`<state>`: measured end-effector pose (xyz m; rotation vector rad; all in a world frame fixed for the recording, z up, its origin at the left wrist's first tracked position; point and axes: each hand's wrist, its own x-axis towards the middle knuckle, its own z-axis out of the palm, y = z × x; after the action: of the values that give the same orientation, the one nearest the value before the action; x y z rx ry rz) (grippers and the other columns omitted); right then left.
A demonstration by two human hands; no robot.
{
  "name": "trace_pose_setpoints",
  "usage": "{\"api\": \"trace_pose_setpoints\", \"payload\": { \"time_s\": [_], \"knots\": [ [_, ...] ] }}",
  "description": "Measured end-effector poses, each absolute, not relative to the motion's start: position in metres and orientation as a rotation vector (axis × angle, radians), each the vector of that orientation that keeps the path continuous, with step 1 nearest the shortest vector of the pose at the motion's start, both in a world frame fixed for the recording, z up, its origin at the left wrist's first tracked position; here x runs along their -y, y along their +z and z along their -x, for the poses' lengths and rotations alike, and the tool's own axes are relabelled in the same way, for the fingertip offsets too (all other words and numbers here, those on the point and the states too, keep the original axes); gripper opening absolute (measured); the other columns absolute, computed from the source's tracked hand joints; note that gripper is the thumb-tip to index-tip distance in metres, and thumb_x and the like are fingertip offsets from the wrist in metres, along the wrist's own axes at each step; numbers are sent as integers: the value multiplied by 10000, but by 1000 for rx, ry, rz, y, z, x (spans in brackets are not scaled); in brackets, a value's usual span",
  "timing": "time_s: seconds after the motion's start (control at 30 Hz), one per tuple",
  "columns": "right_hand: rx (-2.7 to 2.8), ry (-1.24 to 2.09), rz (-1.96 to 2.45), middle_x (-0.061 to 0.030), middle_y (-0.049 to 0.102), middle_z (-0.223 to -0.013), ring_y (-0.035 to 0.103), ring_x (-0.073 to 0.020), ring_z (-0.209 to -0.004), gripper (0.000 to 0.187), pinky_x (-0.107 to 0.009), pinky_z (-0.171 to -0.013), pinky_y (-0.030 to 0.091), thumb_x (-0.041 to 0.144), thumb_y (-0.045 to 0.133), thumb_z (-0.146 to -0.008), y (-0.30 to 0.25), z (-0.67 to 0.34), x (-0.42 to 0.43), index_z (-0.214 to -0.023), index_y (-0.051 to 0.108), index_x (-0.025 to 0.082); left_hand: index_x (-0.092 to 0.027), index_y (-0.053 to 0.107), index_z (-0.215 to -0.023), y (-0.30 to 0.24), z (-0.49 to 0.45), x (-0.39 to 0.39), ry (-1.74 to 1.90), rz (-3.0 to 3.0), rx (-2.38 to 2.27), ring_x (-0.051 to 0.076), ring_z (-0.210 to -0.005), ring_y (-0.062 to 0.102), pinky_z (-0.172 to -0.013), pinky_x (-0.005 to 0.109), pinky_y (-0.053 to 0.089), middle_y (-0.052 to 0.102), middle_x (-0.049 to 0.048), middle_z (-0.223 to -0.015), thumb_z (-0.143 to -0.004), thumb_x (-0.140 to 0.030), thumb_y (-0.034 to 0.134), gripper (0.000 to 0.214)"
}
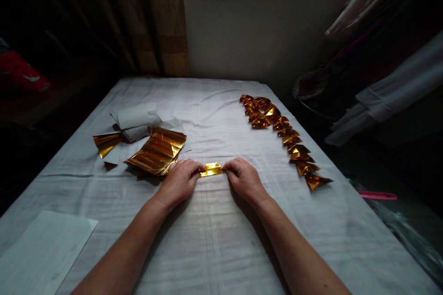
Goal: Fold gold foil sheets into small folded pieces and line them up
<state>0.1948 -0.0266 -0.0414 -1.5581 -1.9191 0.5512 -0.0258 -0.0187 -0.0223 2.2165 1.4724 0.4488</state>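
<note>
A narrow folded strip of gold foil paper [212,169] lies across the middle of the cloth-covered table. My left hand [182,176] pinches its left end between thumb and fingers. At the strip's other end, my right hand [243,179] is closed in a pinch on the right tip. Just beyond my left hand rests a stack of gold foil sheets [157,150], creased in bands. To the right, folded gold foil pieces [297,153] run in an overlapping row toward the table's far edge.
White-backed sheets [136,117] lie behind the foil stack, beside a fanned gold piece [107,144]. A white paper sheet [44,249] is at the near left. A pink strip-like object [378,196] is off the right edge. Clothes [391,97] hang at the right.
</note>
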Motion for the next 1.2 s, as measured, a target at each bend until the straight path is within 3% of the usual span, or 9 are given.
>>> {"api": "trace_pose_setpoints", "payload": {
  "time_s": [0.13, 0.3, 0.63, 0.97, 1.2],
  "knots": [
    [1980, 416, 1703, -29, 649, -814, 588, -182, -792, 70, -286, -723, 415, 210, 622, -831, -34, -182, 31, -774, 662, 219, -233, 675, -910, -21, 15, 25, 469, -2247, -1600, 219, -924, 608, -845, 359, 395, 701, 19, -936, -885, -253, 577, 103],
    [1976, 145, 1854, -43, 631, -807, 558, -204, -778, 190, -300, -686, 362, 394, 672, -829, -31, -166, 36, -801, 636, 209, -216, 633, -849, -23, 1, 32, 483, -2328, -1766, 233, -881, 577, -807, 365, 361, 670, 29, -866, -870, -386, 637, 172],
    [1975, 395, 1737, -22, 641, -820, 573, -180, -790, 90, -284, -724, 397, 229, 647, -858, -34, -182, 32, -771, 630, 217, -244, 664, -874, -21, 10, 29, 505, -2193, -1652, 215, -932, 601, -860, 363, 374, 691, 1, -916, -854, -244, 637, 34],
    [1883, 497, 1532, -29, 670, -851, 613, -177, -830, 119, -293, -772, 462, 151, 578, -853, -46, -198, 29, -820, 670, 219, -243, 725, -936, -22, 28, 16, 469, -2097, -1433, 198, -971, 653, -901, 330, 467, 745, 18, -999, -841, -185, 574, 187],
    [1841, 515, 1454, -50, 691, -882, 635, -190, -862, 153, -321, -810, 496, 157, 540, -855, -46, -202, 28, -862, 679, 220, -228, 682, -951, -13, 24, 21, 410, -2133, -1564, 203, -945, 661, -861, 339, 469, 740, 23, -987, -818, -143, 527, 222]
  ]
}}
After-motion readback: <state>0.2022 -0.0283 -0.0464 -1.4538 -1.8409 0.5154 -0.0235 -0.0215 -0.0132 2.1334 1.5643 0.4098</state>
